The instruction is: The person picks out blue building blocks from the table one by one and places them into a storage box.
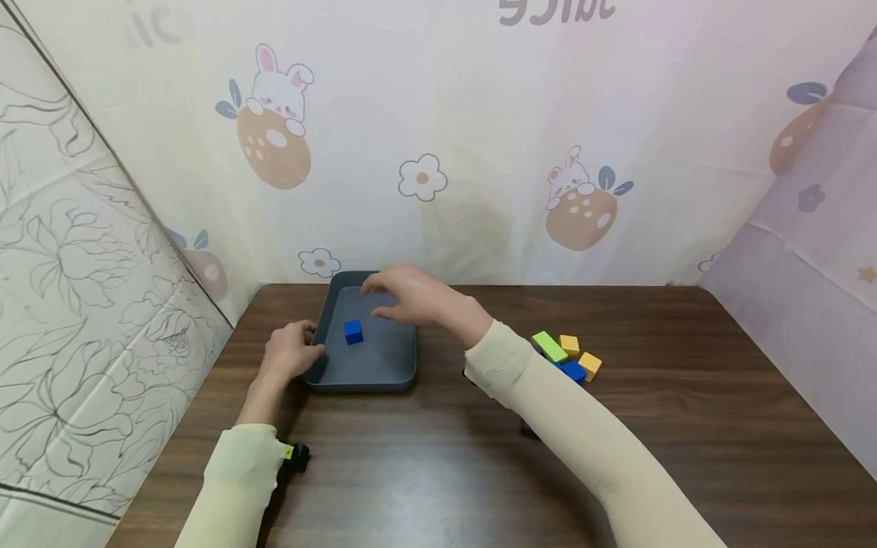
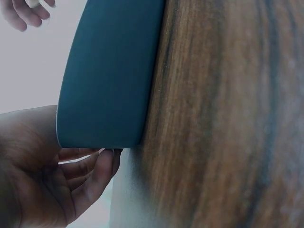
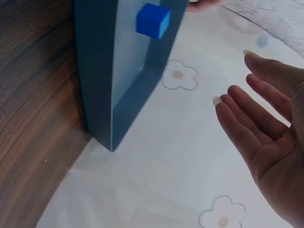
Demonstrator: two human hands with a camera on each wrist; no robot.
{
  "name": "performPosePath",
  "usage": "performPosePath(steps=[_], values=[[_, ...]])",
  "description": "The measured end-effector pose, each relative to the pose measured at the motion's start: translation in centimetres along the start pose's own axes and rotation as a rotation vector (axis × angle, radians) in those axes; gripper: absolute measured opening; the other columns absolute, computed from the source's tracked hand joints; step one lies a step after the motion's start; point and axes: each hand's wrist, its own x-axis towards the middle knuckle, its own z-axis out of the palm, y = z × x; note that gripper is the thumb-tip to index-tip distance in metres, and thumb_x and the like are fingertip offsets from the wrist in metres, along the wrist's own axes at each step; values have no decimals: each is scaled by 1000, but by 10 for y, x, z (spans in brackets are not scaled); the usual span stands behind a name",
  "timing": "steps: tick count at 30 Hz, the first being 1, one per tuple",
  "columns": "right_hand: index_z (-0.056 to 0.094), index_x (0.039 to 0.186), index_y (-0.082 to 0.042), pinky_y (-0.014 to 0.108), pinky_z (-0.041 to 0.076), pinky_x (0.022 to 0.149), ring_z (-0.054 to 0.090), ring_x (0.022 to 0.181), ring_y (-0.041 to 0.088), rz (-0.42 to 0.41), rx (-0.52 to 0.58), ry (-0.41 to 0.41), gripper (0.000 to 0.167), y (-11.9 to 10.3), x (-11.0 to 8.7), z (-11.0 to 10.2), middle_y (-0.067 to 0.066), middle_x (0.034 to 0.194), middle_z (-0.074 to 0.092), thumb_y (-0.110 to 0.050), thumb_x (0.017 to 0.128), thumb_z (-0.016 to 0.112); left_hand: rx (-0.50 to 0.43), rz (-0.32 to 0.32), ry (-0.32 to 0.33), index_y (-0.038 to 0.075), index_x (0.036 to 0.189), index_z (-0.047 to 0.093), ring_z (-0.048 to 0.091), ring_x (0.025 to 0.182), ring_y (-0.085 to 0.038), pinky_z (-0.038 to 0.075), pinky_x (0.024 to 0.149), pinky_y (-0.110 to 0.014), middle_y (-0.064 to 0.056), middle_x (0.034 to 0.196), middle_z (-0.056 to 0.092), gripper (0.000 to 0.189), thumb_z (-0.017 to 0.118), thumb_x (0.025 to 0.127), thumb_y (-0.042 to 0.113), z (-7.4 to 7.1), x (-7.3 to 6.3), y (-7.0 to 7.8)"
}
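A dark grey-blue tray (image 1: pixel 370 373) lies at the back left of the table, with one blue cube (image 1: pixel 352 332) inside it. My left hand (image 1: pixel 291 350) grips the tray's left rim. In the left wrist view its fingers (image 2: pixel 90 183) curl at the end of the tray wall (image 2: pixel 111 76). Over the back right part of the tray hovers my right hand (image 1: pixel 411 295), holding nothing. The right wrist view shows that hand (image 3: pixel 266 118) with thumb and fingers spread apart, clear of the blue cube (image 3: pixel 153 21).
Right of the tray, beside my right sleeve (image 1: pixel 569 411), sits a cluster of blocks: a lime green one (image 1: pixel 550 346), yellow ones (image 1: pixel 590 366) and blue ones (image 1: pixel 573 371), partly hidden by the sleeve. A patterned curtain (image 1: pixel 479 228) hangs behind the brown wooden table (image 1: pixel 384 472).
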Motion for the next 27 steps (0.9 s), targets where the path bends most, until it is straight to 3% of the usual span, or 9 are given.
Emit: performPosePath(steps=[8,15,18,27], values=[[70,135,-10,33,51,102,64,119,17,-21,8,99,39,-7,-31,-15,1,131,70,-22,98,78,7,4,2,-5,131,65,70,98,-38,57,87,-54,-24,111,74,41,72,96,16,1,0,-1],[70,134,-9,32,54,93,66,101,16,-2,47,171,39,-8,-60,-23,2,126,71,-22,98,79,6,-3,2,-5,131,65,70,97,-37,57,85,-53,-25,111,74,41,72,96,15,1,0,-1],[71,132,-10,34,55,95,65,109,16,4,66,212,39,-7,-72,-24,2,125,72,-21,97,80,4,-8,2,-5,131,65,70,96,-38,57,85,-54,-25,112,74,41,72,96,15,1,-1,0],[74,126,-11,37,58,93,68,107,15,-26,98,354,34,-1,-108,-25,1,121,74,-16,93,83,3,-5,-7,-6,135,63,69,100,-40,57,88,-55,-27,116,73,45,72,97,16,0,-2,0]])
